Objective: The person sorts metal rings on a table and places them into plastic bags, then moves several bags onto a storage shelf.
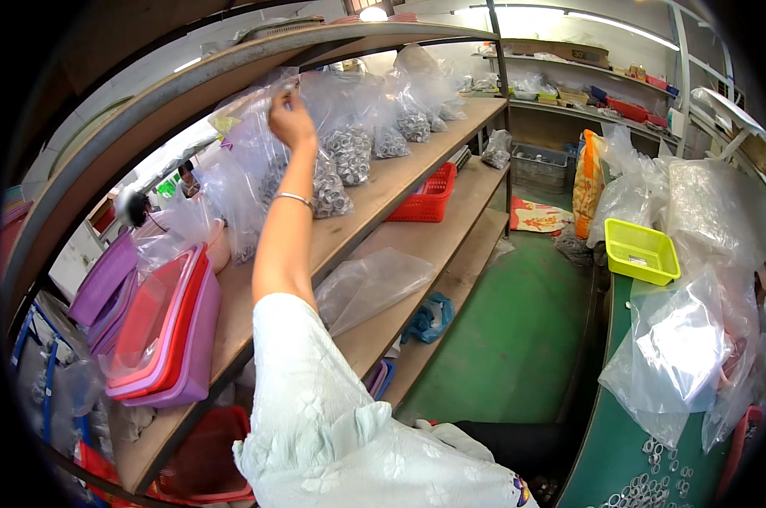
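Up at 11 o'clock, your left hand [291, 118] pinches the clear plastic bag of metal rings [256, 144]; yanking risks spilling neighbouring ring bags [349, 152] off the wooden shelf [400, 182]; right hand unseen.

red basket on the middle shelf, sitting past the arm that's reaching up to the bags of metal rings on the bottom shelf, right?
Not quite. The head view shows the left hand reaching the clear bags of metal rings on the top shelf, not the bottom one. The red basket does sit on the middle shelf, past the arm.

- sleeve [315, 398]: pale mint w/ white floral print
- basket [425, 199]: red
- small tray [641, 250]: yellow-green
- stacked trays [167, 339]: red, pink & purple
- floor [510, 339]: green
- bracelet [294, 198]: silver
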`<state>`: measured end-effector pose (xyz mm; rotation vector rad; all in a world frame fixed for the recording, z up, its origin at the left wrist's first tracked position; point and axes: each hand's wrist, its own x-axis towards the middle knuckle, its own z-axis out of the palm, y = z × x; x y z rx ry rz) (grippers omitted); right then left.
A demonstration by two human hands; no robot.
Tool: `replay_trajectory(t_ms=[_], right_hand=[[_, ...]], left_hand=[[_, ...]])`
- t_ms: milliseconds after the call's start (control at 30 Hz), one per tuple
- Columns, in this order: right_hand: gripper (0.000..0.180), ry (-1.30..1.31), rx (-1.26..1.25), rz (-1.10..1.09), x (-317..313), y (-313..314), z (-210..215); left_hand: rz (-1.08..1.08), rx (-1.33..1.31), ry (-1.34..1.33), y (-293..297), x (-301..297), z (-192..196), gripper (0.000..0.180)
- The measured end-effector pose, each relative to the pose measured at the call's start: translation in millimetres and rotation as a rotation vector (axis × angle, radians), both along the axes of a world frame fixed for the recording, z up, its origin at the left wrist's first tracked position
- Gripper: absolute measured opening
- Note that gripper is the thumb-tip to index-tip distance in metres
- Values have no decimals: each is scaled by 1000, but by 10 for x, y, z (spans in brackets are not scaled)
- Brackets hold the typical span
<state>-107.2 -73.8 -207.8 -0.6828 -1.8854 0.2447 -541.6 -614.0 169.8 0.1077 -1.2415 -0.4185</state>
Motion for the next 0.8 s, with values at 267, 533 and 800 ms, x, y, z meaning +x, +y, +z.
replay_trajectory(t_ms=[267,533,800], right_hand=[[14,-180,32,2,26,-17,103],[13,-314,53,-42,50,-49,119],[13,-168,4,-4,3,-34,-30]], left_hand=[[506,-344,6,-1106,246,730,11],[639,-123,-501,-1295,287,575,20],[-333,505,-986,-1525,452,960,20]])
